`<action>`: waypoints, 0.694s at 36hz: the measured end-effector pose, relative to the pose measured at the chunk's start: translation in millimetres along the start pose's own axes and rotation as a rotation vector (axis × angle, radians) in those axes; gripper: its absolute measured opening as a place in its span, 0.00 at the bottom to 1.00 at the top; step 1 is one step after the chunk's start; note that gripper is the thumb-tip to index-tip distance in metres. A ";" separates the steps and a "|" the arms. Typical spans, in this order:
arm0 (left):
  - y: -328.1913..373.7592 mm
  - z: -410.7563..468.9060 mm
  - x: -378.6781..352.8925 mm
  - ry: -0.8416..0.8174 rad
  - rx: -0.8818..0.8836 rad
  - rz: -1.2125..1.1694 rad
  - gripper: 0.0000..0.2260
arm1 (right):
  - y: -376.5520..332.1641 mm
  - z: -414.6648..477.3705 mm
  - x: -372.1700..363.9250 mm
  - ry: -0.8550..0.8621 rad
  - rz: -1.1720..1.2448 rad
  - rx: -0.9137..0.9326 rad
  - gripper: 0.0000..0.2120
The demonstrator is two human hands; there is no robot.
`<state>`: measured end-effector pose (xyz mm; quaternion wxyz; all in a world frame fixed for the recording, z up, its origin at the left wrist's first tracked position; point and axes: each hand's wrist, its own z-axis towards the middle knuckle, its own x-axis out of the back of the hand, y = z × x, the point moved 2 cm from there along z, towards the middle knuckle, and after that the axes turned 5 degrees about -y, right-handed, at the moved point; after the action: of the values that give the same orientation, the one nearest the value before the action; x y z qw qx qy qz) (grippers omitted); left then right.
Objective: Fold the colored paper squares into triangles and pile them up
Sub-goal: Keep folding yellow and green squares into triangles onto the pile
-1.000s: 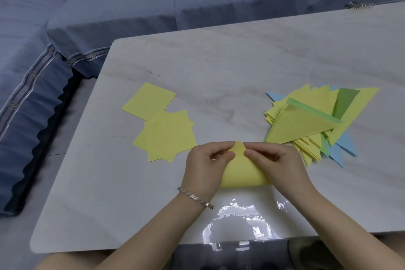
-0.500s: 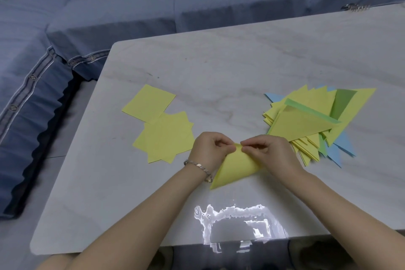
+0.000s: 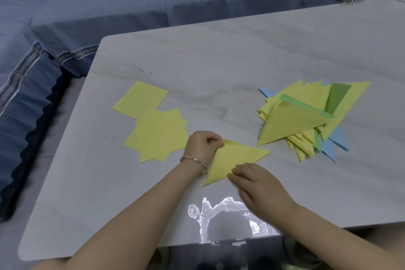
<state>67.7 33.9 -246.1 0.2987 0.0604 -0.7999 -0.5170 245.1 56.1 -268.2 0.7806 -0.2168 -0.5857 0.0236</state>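
A yellow paper folded into a triangle (image 3: 234, 159) lies on the marble table (image 3: 219, 61) in front of me. My left hand (image 3: 200, 147) pinches its top corner with curled fingers. My right hand (image 3: 252, 178) presses flat fingers along its lower folded edge. Left of my hands lies a loose stack of yellow paper squares (image 3: 158, 136), with a single yellow square (image 3: 140, 99) above it. A pile of folded yellow, green and blue triangles (image 3: 306, 116) sits to the right.
A blue sofa (image 3: 109, 6) with cushions runs behind and to the left of the table. A small metal object (image 3: 348, 0) lies at the table's far right edge. The near table edge reflects light.
The paper has gone from a curled sheet held at its tip to a flat triangle. My right hand left the top corner and slid down onto the fold; my left hand stayed.
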 end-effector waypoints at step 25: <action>-5.6 1.6 -1.0 -0.027 -0.004 -0.057 0.08 | -38.1 18.3 -22.8 0.058 -0.006 0.120 0.19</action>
<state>66.4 33.0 -251.8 0.2732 0.0755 -0.8008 -0.5276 212.8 20.7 -270.9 0.8088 -0.1687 -0.5610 0.0501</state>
